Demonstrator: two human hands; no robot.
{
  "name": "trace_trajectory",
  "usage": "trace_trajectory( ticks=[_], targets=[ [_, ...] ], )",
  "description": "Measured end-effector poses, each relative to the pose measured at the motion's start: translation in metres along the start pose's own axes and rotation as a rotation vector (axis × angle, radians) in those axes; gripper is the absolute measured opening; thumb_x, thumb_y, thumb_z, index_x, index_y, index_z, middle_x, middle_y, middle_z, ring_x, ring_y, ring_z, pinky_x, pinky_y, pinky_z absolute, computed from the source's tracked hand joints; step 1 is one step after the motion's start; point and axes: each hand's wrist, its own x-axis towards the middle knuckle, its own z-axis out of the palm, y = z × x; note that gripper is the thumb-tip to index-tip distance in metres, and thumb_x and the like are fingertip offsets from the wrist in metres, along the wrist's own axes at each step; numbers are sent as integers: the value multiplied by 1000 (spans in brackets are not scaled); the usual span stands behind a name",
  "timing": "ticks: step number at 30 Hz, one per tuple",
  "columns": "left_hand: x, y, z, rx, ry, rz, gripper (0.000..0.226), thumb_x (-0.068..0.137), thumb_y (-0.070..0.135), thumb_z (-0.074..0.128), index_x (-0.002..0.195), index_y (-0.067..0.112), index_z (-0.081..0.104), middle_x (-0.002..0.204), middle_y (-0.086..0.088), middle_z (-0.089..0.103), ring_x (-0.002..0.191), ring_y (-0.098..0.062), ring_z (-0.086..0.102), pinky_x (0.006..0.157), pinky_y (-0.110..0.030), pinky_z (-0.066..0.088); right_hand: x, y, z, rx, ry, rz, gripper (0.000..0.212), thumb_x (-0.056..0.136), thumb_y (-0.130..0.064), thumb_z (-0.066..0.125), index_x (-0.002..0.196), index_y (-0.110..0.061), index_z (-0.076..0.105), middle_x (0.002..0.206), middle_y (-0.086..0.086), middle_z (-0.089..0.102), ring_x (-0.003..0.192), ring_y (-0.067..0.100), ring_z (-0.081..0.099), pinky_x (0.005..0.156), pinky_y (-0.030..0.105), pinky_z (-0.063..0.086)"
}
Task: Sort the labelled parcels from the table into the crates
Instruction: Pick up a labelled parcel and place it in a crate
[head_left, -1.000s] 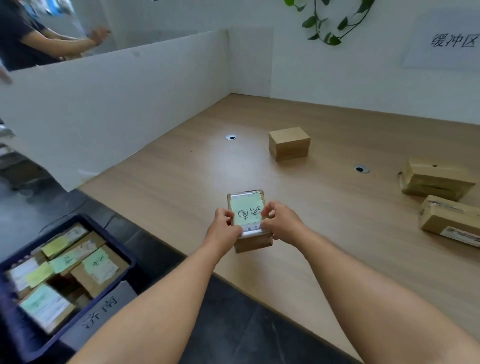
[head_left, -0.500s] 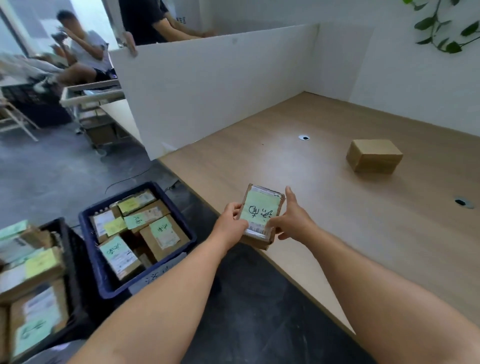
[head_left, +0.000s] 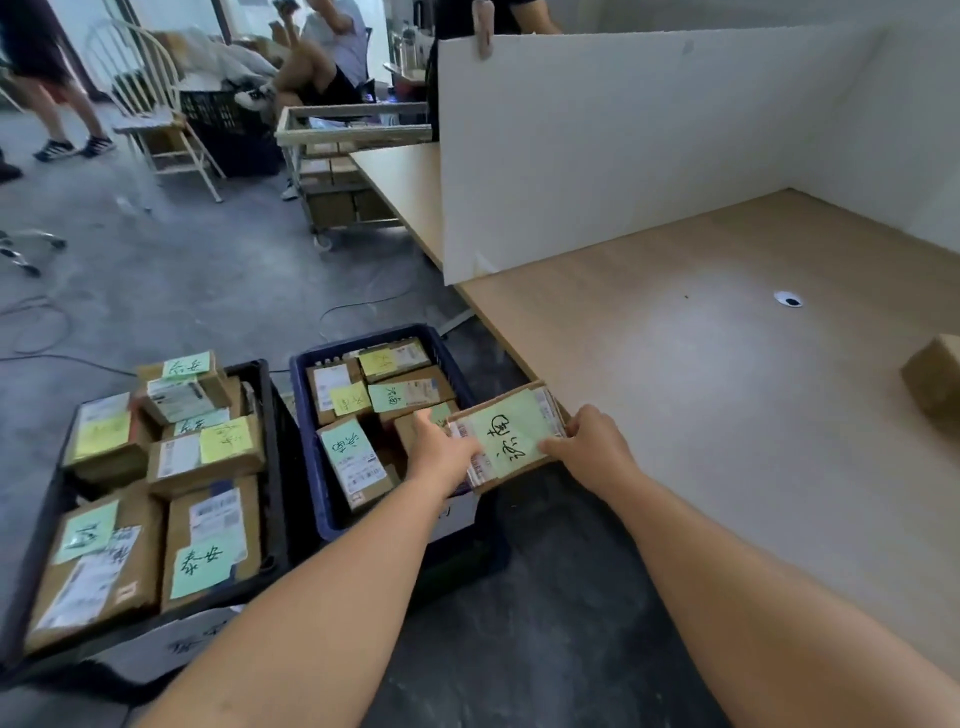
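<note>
I hold a small cardboard parcel (head_left: 511, 434) with a green handwritten note and a barcode label, flat between both hands. My left hand (head_left: 441, 447) grips its left end, my right hand (head_left: 592, 449) its right end. The parcel hangs over the right rim of the blue crate (head_left: 311, 415), just off the table's edge. That crate on the floor holds several labelled parcels. Left of it stands a black crate (head_left: 270, 467), piled with several larger labelled parcels.
The wooden table (head_left: 727, 415) runs along the right, with a white divider board (head_left: 597, 145) at its far side. One plain brown box (head_left: 935, 384) sits at the table's right edge of view. People, a chair and a cart stand beyond on the grey floor.
My view has swung left and down. Both hands carried the parcel off the table's edge to the blue crate's right rim, turning it flatter. The black crate has come fully into view.
</note>
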Motion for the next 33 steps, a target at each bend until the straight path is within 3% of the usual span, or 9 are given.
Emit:
trace_trajectory(
  ticks=[1, 3, 6, 10, 15, 20, 26, 31, 33],
  targets=[
    [7, -5, -9, -5, 37, -13, 57, 89, 6, 63, 135, 14, 30, 120, -4, 51, 83, -17, 58, 60, -25, 53, 4, -5, 10, 19, -20, -11, 34, 85, -23, 72, 107, -13, 48, 113, 7, 58, 81, 13, 56, 63, 28, 48],
    [21, -14, -25, -12, 66, -36, 44, 89, 7, 62, 127, 11, 41, 123, -8, 57, 92, -21, 61, 77, -36, 56, 14, -13, 31, 6, -81, -25, 78, 81, -23, 76, 143, -16, 29, 126, 7, 55, 98, 19, 59, 77, 37, 56],
    [37, -26, -38, -11, 15, -53, 41, 91, 3, 56, 127, 19, 45, 122, -7, 59, 92, -21, 62, 67, -31, 55, 25, -24, 58, -22, -202, -29, 107, 80, -24, 77, 152, -37, 0, 131, 6, 50, 101, 22, 62, 69, 40, 61],
    [59, -36, -38, -32, -27, -82, 71, 90, -1, 53, 147, 34, 31, 133, -6, 50, 103, -20, 59, 59, -20, 49, 52, -28, 82, -18, -323, -52, 78, 86, -22, 71, 148, -30, 25, 121, 4, 58, 89, 16, 66, 59, 32, 61],
    [97, -41, -35, -71, 192, -190, 82, 84, 3, 65, 150, 25, 22, 137, -8, 43, 100, -21, 59, 59, -24, 51, 94, -29, 96, -44, -396, -107, 50, 85, -28, 72, 128, -24, 46, 117, -2, 64, 90, 9, 64, 71, 29, 59],
    [137, -40, -22, -136, 307, -312, 51, 88, 3, 62, 131, 11, 36, 121, -14, 60, 101, -27, 63, 78, -41, 57, 144, -30, 110, -66, -438, -141, 45, 88, -33, 68, 127, -25, 45, 116, -3, 66, 93, 10, 68, 72, 31, 60],
    [163, -55, -8, -136, 228, -375, 95, 91, -3, 57, 151, 41, -2, 132, -3, 56, 105, -22, 60, 82, -43, 56, 177, -23, 142, -174, -502, -146, 45, 94, -43, 56, 132, -28, 38, 117, -6, 65, 88, 10, 66, 73, 33, 59],
    [187, -68, -19, -189, 339, -381, 96, 90, -2, 57, 152, 32, -8, 120, 4, 55, 100, -18, 57, 81, -38, 52, 195, -38, 166, -198, -521, -174, 42, 96, -42, 52, 132, -25, 39, 108, -7, 62, 87, 12, 63, 70, 33, 56],
    [201, -72, -30, -187, 339, -383, 84, 90, 0, 59, 152, 26, 9, 124, 1, 59, 101, -21, 60, 78, -40, 57, 201, -47, 175, -183, -524, -169, 39, 97, -40, 50, 131, -25, 40, 101, -8, 60, 84, 11, 62, 63, 28, 51]
  ],
)
